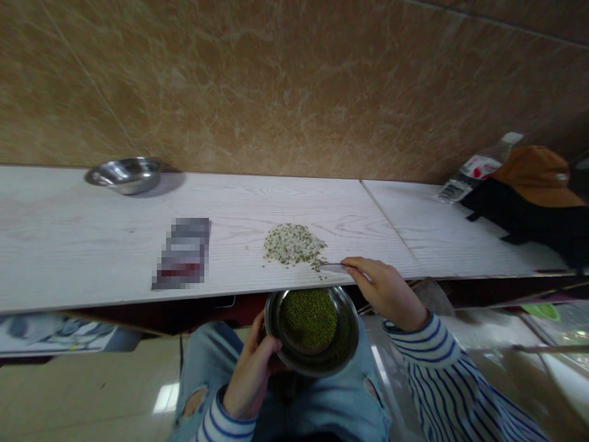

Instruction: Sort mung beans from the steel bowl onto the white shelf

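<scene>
My left hand (251, 368) grips the rim of a steel bowl (350, 334) full of green mung beans (309, 318), held over my lap just below the table's front edge. My right hand (384, 288) pinches a small flat metal tool (332, 267) whose tip touches the near right edge of a pile of mixed green beans and white grains (293, 244) spread on the white wooden table (92, 245).
An empty steel bowl (125, 174) stands at the table's back left. A blurred dark packet (183, 253) lies left of the pile. A plastic bottle (476, 167), an orange cap (538, 175) and dark cloth (529, 221) lie at the right. A tiled wall rises behind.
</scene>
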Demonstrator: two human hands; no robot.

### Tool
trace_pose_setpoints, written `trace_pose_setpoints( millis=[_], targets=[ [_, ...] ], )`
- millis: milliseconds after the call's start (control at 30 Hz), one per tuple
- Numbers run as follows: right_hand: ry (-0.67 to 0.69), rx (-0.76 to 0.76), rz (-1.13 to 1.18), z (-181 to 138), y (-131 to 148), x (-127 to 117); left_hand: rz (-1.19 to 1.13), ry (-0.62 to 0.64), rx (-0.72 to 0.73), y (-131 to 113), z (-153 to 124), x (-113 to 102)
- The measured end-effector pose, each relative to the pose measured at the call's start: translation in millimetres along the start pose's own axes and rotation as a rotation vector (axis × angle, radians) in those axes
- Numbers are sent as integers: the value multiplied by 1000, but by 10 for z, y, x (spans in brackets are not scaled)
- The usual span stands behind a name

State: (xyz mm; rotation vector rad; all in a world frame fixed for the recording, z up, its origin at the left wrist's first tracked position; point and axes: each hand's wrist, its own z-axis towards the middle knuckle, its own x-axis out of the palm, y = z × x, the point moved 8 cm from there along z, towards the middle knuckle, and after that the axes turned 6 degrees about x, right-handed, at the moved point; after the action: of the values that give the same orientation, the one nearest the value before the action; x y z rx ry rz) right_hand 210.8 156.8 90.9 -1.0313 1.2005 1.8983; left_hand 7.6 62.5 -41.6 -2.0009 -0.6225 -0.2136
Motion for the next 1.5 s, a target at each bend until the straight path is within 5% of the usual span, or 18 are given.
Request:
trace_pose_setpoints(
  millis=[1000, 1233, 1500],
  targets=[
    [51, -111, -15, -201, 370, 14, -12, 35, -6, 19, 10, 154],
    [18, -69, -53, -12, 147, 17, -6, 36, -18, 13, 17, 115],
    [53, -82, -17, 248, 198, 150, -10, 2, 0, 4, 34, 71]
  ],
)
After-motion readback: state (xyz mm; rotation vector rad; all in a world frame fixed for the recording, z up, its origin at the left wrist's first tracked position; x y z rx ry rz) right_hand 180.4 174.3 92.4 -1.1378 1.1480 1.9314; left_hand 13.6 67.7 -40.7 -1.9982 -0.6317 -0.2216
